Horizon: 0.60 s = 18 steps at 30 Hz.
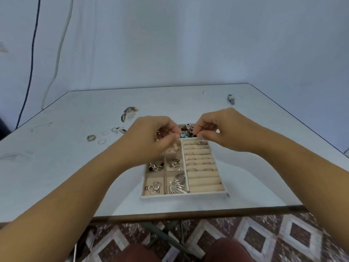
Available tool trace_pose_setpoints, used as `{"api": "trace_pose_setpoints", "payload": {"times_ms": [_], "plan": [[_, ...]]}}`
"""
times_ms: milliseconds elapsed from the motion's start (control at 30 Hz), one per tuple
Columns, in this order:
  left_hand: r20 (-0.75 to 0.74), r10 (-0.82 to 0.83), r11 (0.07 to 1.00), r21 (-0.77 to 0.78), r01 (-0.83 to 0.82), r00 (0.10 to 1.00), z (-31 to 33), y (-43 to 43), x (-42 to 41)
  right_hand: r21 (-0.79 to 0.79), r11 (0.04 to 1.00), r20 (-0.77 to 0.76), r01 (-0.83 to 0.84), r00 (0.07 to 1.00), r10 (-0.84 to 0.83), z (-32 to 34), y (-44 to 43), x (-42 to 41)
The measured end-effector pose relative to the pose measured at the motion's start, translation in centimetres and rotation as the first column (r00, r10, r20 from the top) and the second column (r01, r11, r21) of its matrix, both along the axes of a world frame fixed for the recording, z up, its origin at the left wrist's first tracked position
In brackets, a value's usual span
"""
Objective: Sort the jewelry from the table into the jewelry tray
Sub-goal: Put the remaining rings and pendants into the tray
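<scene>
A beige jewelry tray (184,196) lies on the white table, with small compartments on its left and ring rolls (202,173) on its right. Silver pieces fill several compartments. Both hands hover over the tray's far end. My left hand (151,137) and my right hand (219,129) each pinch an end of a small piece with a blue stone (182,136), held between them above the far compartment of dark jewelry (187,128). Loose rings (91,137) lie on the table to the left of the tray.
More loose jewelry (128,113) lies at the back left, with thin rings (102,141) nearer. A small metal item (231,99) sits at the far right. The table's front edge (188,212) is close to my knees. Cables hang on the wall at left.
</scene>
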<state>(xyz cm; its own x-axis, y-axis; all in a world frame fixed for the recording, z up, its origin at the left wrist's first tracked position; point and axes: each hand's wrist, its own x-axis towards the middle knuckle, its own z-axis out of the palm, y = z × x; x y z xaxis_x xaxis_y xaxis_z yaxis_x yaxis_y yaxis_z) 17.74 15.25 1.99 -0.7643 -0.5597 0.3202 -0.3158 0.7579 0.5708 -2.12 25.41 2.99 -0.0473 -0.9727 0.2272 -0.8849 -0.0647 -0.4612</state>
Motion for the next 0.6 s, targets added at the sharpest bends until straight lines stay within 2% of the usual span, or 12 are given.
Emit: {"api": "trace_pose_setpoints", "payload": {"times_ms": [200, 300, 367, 500, 600], "plan": [[0.015, -0.043, 0.999, -0.031, 0.044, 0.999, -2.0, 3.7, -0.5, -0.054, 0.999, 0.041, -0.008, 0.999, 0.010, -2.2, 3.9, 0.3], [-0.026, -0.060, 0.998, -0.003, 0.060, 0.998, -3.3, 5.1, -0.5, -0.136, 0.990, 0.126, 0.024, 0.992, -0.007, -3.7, 5.3, 0.6], [-0.043, -0.033, 0.998, -0.050, 0.031, 0.999, -4.1, 5.6, -0.5, -0.223, 0.973, 0.163, 0.063, 0.986, -0.026, -5.1, 6.0, 1.0], [-0.048, 0.007, 0.994, -0.110, -0.012, 0.999, -4.1, 6.0, -0.3, -0.397, 0.913, 0.120, 0.093, 0.992, -0.050, -7.4, 6.7, 1.6], [-0.025, 0.009, 0.990, -0.143, -0.013, 1.000, -4.0, 6.1, -0.2, -0.452, 0.889, 0.074, 0.073, 0.996, -0.044, -7.7, 6.7, 1.7]]}}
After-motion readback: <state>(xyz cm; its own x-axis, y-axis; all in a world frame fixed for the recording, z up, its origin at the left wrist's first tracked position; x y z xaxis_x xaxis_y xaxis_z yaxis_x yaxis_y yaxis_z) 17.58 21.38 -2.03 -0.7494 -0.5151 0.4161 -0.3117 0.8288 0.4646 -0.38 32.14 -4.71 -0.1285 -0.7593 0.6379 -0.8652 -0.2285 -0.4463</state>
